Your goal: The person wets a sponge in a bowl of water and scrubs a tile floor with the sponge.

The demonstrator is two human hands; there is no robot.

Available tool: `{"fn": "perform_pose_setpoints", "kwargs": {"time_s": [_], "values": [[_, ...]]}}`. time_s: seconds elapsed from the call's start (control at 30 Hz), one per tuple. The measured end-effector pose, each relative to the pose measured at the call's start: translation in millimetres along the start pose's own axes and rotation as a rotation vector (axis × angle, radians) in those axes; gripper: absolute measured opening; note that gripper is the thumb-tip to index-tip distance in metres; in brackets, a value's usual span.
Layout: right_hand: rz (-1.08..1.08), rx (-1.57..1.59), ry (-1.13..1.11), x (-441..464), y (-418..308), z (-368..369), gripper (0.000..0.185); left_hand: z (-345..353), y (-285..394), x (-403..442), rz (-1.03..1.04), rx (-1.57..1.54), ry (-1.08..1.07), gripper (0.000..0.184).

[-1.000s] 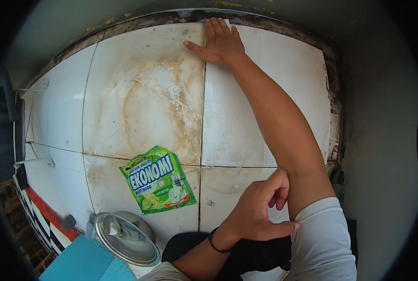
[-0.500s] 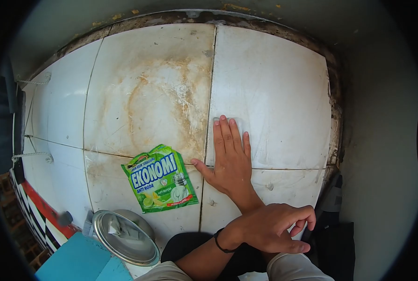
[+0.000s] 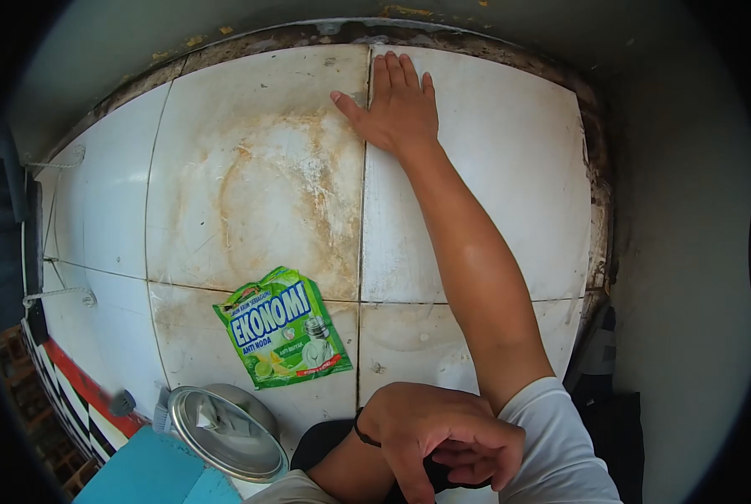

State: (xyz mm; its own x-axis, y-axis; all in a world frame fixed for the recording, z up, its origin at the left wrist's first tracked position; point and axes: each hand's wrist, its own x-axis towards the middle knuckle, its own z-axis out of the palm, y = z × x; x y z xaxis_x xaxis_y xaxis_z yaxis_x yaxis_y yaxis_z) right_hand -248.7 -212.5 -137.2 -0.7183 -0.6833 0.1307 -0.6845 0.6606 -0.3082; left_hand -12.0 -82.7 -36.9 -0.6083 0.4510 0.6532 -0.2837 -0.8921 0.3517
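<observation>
My right hand [image 3: 399, 105] lies flat at the far end of the white tiled surface [image 3: 493, 160], fingers stretched out and thumb spread to the left. Its fingertips come close to the back edge, along the dark joint between two tiles. Whether something thin is under the palm is hidden. Nearer my body, my left hand [image 3: 442, 433] hangs with loosely bent fingers and no object visible in it; a black band circles its wrist. A green Ekonomi cleaning-cream packet [image 3: 283, 332] rests on the tiles left of my arms.
At the lower left stands a round metal bowl [image 3: 262, 458] beside a grey brush [image 3: 160, 410] and a blue surface [image 3: 144, 470]. Brown stains [image 3: 316, 160] mark the middle tile. Walls [image 3: 678, 252] border the back and right; cords [image 3: 60, 294] hang at the left.
My right hand has slid away from me, from the middle of the tile to its far edge. My left hand has moved left and slightly down, off the right forearm.
</observation>
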Motion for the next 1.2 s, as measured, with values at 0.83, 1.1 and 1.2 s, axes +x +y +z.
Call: {"fn": "perform_pose_setpoints", "kwargs": {"time_s": [0.83, 1.1, 1.2], "values": [[0.174, -0.111, 0.007, 2, 109, -37, 0.103, -5, -7, 1, 0.073, 0.105, 0.066, 0.073], [0.180, -0.029, 0.055, -176, 71, -67, 0.096, -5, 1, 7, 0.080, 0.052, 0.052, 0.073], [0.218, -0.027, 0.011, -211, 67, -76, 0.098, -5, 0, 5, 0.053, 0.063, 0.046, 0.073]]}}
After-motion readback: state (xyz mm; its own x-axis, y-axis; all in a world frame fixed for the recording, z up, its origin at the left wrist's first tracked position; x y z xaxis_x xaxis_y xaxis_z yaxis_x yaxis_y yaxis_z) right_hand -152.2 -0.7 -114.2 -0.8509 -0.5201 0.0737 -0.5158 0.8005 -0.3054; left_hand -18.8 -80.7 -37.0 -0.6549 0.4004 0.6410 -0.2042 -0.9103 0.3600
